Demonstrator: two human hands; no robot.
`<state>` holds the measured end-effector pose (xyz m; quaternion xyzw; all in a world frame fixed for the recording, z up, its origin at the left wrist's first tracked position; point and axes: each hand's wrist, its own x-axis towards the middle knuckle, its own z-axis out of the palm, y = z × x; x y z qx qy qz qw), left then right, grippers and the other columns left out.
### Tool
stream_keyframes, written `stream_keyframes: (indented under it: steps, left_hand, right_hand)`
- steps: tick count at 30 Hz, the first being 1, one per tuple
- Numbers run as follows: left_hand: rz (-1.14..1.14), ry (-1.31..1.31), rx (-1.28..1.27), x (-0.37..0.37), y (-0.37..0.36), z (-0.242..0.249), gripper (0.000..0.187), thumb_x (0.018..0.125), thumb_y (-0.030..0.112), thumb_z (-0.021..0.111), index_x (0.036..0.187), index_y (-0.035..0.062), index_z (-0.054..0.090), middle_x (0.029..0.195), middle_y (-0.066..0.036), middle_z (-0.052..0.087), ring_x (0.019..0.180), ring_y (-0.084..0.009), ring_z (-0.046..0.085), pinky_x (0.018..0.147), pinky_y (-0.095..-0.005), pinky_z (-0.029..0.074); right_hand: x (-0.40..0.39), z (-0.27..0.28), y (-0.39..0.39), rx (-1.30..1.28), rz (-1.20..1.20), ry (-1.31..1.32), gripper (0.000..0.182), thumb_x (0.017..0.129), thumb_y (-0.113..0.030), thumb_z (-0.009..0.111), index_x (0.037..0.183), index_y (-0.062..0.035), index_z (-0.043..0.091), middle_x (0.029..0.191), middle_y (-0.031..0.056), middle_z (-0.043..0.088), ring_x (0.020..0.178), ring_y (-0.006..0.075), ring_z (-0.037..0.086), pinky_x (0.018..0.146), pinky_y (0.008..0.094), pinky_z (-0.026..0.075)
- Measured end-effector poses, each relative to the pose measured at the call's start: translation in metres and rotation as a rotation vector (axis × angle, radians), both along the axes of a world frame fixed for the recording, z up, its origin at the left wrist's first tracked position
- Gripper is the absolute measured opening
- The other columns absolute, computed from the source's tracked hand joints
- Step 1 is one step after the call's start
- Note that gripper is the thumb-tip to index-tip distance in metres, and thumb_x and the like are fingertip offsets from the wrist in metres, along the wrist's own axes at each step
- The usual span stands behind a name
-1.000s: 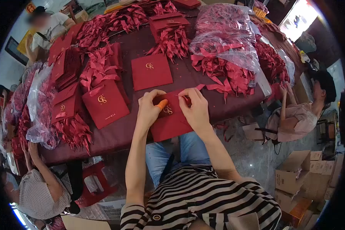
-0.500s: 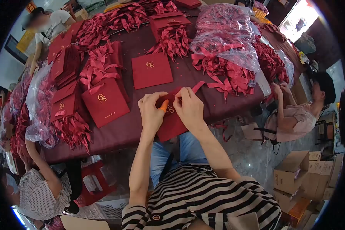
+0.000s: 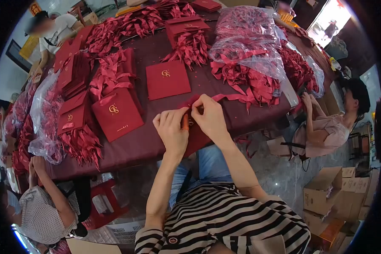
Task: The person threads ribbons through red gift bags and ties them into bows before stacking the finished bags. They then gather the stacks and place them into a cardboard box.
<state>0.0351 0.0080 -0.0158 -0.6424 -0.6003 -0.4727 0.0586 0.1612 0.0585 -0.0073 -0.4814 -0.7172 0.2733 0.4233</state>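
Over the near table edge, a dark red gift bag [image 3: 196, 140] with a gold monogram is between my hands, its lower part hanging above my lap. My left hand [image 3: 172, 129] closes on the bag's top edge, an orange cover on its thumb. Thumb and fingertips of my right hand [image 3: 209, 117] pinch at the same edge, where red ribbon bunches; exactly what they grip is hidden. Beyond my hands lies a flat red bag [image 3: 168, 80] with the same monogram. A loose red ribbon [image 3: 230, 97] trails right toward a ribbon heap [image 3: 258, 84].
Bags with ribbon handles [image 3: 116, 112] are stacked at left. A clear plastic sack of ribbons [image 3: 247, 34] stands at back right. Co-workers sit at the right [image 3: 321, 131], lower left [image 3: 48, 207] and upper left [image 3: 61, 31]. Cardboard boxes [image 3: 324, 190] stand on the right floor.
My left hand has shifted slightly right and down, closer to my right hand. The bag between them has tilted and is more covered. The lower-left co-worker's hands have come into view.
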Motion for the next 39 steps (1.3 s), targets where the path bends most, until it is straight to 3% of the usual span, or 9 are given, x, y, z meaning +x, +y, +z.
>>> stream_keyframes:
  steps: [6, 10, 13, 16, 20, 23, 30, 34, 39]
  left_hand:
    - [-0.022, -0.007, -0.024, 0.0, -0.003, -0.001, 0.026, 0.077, 0.002, 0.069, 0.101, 0.0104, 0.068, 0.09, -0.001, 0.065, 0.092, -0.019, 0.06, 0.091, -0.0357, 0.036]
    - [-0.092, 0.014, -0.052, -0.008, -0.006, 0.012, 0.02, 0.083, 0.002, 0.065, 0.101, 0.0091, 0.069, 0.091, -0.007, 0.067, 0.09, -0.0227, 0.061, 0.089, -0.0364, 0.037]
    - [-0.215, -0.333, -0.504, -0.023, 0.005, 0.033, 0.023, 0.092, 0.009, 0.054, 0.11, 0.0032, 0.067, 0.093, -0.018, 0.07, 0.09, -0.034, 0.067, 0.079, -0.0384, 0.049]
    - [-0.326, -0.167, -0.707, -0.043, 0.033, 0.028, 0.022, 0.088, 0.011, 0.058, 0.107, 0.0077, 0.069, 0.098, -0.02, 0.068, 0.094, -0.0395, 0.064, 0.077, -0.0455, 0.05]
    - [-0.775, -0.375, -0.866, -0.062, 0.063, 0.022, 0.019, 0.088, 0.012, 0.062, 0.099, -0.0004, 0.07, 0.088, -0.013, 0.072, 0.084, -0.0197, 0.067, 0.076, -0.0323, 0.05]
    - [-0.803, -0.531, -0.877, -0.06, 0.07, 0.011, 0.018, 0.086, 0.011, 0.064, 0.096, -0.003, 0.07, 0.085, -0.008, 0.071, 0.083, -0.0116, 0.062, 0.076, -0.0285, 0.049]
    - [-0.345, -0.406, -0.613, -0.044, 0.058, 0.008, 0.012, 0.088, 0.006, 0.061, 0.094, -0.0021, 0.068, 0.084, -0.01, 0.071, 0.079, -0.0163, 0.067, 0.069, -0.0286, 0.051]
    - [-0.274, -0.766, -0.653, -0.058, 0.06, 0.019, 0.016, 0.093, 0.003, 0.052, 0.103, -0.0001, 0.064, 0.084, -0.01, 0.069, 0.068, -0.0178, 0.07, 0.057, -0.0266, 0.053]
    - [-0.187, -0.583, -0.581, -0.059, 0.042, 0.01, 0.061, 0.095, 0.015, 0.06, 0.149, 0.0108, 0.032, 0.087, -0.011, 0.067, 0.069, -0.0233, 0.069, 0.063, -0.0338, 0.054]
  right_hand:
    - [-0.006, 0.006, -0.008, 0.21, -0.019, 0.075, 0.016, 0.085, -0.002, 0.064, 0.1, -0.0038, 0.057, 0.09, 0.0132, 0.061, 0.076, 0.0301, 0.065, 0.066, 0.0391, 0.052]
    - [0.009, 0.022, -0.012, 0.171, 0.005, -0.328, 0.017, 0.089, -0.008, 0.062, 0.105, -0.0103, 0.058, 0.096, 0.0108, 0.058, 0.082, 0.0352, 0.064, 0.065, 0.0432, 0.052]
    - [0.014, 0.017, -0.009, 0.257, 0.057, -0.392, 0.018, 0.088, -0.009, 0.064, 0.104, -0.0102, 0.059, 0.095, 0.0091, 0.056, 0.084, 0.0324, 0.064, 0.065, 0.0411, 0.053]
    - [0.012, 0.015, -0.016, 0.386, 0.07, -0.33, 0.017, 0.087, -0.008, 0.065, 0.103, -0.0097, 0.06, 0.095, 0.0079, 0.055, 0.085, 0.0299, 0.063, 0.064, 0.0394, 0.053]
    - [0.009, 0.012, -0.021, 0.441, 0.006, -0.308, 0.019, 0.085, -0.007, 0.066, 0.104, -0.0086, 0.06, 0.094, 0.0083, 0.055, 0.086, 0.0285, 0.063, 0.066, 0.038, 0.053]
    - [0.008, 0.009, -0.017, 0.421, 0.0, -0.264, 0.02, 0.085, -0.007, 0.066, 0.105, -0.0083, 0.061, 0.094, 0.009, 0.056, 0.086, 0.029, 0.062, 0.067, 0.0381, 0.053]
    - [0.002, -0.008, -0.004, 0.38, -0.001, -0.317, 0.028, 0.084, -0.011, 0.065, 0.112, -0.0098, 0.062, 0.091, 0.0079, 0.056, 0.086, 0.0285, 0.059, 0.068, 0.0395, 0.053]
    - [0.005, -0.011, -0.004, 0.41, 0.016, -0.324, 0.032, 0.083, -0.01, 0.065, 0.115, -0.0107, 0.063, 0.091, 0.0075, 0.056, 0.087, 0.0277, 0.056, 0.066, 0.0391, 0.053]
    - [0.005, -0.014, -0.003, 0.378, -0.028, -0.332, 0.032, 0.084, -0.006, 0.064, 0.115, -0.0104, 0.063, 0.091, 0.0069, 0.057, 0.088, 0.0271, 0.055, 0.065, 0.0371, 0.053]
